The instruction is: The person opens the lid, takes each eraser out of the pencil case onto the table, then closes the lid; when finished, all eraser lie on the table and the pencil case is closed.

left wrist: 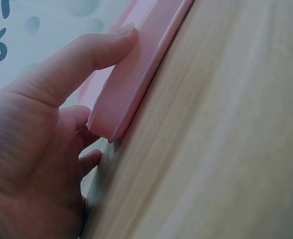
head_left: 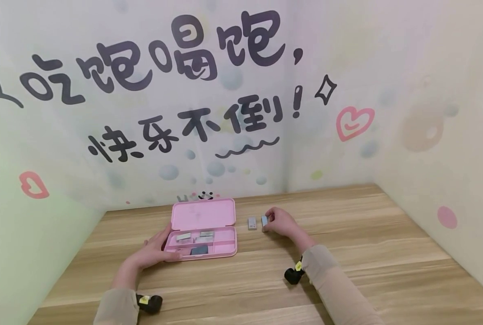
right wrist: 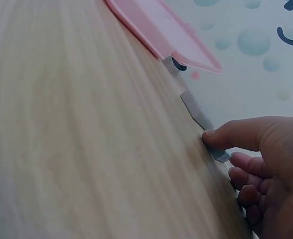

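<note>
An open pink pencil case [head_left: 224,249] lies on the table with its lid raised at the back. Several small grey and pale blocks that look like erasers sit in its compartments, among them a dark grey eraser [head_left: 199,250] at the front. My left hand [head_left: 154,249] grips the case at its left end, thumb at the front edge [left wrist: 129,82] and fingers around the side. To the right of the case, my right hand [head_left: 281,223] pinches a light-blue eraser [head_left: 264,220] between thumb and fingers, at the tabletop. A grey eraser [head_left: 252,223] stands just left of it.
The wooden table [head_left: 241,293] meets a printed wall sheet [head_left: 306,158] close behind the case. Plain walls stand at both sides. A small black camera is worn at each wrist, the right one [head_left: 293,275] near the tabletop.
</note>
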`<state>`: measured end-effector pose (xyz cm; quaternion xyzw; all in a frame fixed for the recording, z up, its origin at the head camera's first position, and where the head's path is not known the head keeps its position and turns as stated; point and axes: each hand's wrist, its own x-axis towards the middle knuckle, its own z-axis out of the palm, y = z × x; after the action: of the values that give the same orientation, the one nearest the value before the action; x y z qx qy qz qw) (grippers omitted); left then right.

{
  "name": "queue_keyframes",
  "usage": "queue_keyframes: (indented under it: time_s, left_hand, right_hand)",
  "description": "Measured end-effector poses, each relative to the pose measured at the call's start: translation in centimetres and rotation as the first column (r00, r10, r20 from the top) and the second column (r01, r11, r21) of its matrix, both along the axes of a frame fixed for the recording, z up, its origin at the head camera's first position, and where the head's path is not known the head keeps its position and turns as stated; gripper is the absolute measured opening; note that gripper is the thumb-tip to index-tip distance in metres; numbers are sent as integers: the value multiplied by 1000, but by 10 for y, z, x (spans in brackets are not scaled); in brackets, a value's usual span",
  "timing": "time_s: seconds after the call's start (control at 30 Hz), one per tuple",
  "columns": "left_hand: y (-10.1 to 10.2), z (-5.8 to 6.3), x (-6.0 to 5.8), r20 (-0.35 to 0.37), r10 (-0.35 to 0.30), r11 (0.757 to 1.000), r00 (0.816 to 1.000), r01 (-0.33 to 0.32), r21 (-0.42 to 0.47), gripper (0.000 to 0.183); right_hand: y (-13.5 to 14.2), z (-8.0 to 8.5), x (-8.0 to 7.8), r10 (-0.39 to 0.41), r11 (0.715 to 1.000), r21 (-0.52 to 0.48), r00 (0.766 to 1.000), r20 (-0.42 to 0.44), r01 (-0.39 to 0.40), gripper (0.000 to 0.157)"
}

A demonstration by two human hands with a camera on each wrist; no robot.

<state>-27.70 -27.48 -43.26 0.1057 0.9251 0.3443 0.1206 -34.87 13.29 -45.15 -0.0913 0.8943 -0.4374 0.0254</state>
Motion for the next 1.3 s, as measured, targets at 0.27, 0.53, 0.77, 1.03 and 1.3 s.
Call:
queue_keyframes:
  time_s: [0.27,0.53,0.77,1.03,1.3]
  left_hand:
    - [-3,-2,-1,-3,1,1000,1000,-1,-3,117]
    - [-3,-1,-1,-5,5,1000,1000,-5,-11,117]
    - [-2,-3,-1,-8,3,1000,1000,-3,-13,117]
    - [-3,-6,-4,-37,-7,1000,999,7,-14,116]
    - [-3,-5,-2,-23,0,1000,1000,-1,-8,117]
  right_hand:
    - [0,4,-1,11,1000,-3,1000,22,-11,50]
    - [-8,22,2,36,999,37,999,-38,-34,41]
    - [-35,37,6,239,970,75,967,-91,-232,38]
    - [-62,44,-3,444,885,221,887,-130,-410,34]
    - [-91,42,-6,520,823,316,850,-85,-472,36]
